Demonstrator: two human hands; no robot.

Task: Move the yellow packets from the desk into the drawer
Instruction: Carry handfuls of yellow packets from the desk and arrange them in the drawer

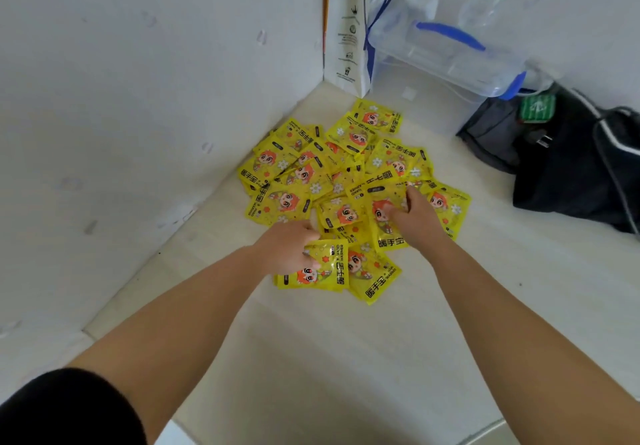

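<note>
Two yellow packets [294, 174] held: L hand [291, 247] pinches one, R hand [415, 218] fingers [412, 196] clutch another.

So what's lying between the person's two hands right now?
Overlapping yellow packets from the pile, filling the gap between the left hand and the right hand; the head view shows it.

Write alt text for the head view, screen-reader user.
Two bare hands dig into a heap of glossy yellow cartoon-printed packets on a pale desk in a white corner; the left hand grips a near-edge packet, the right hand grips a middle packet. A black fabric bag lies to the right.
</note>
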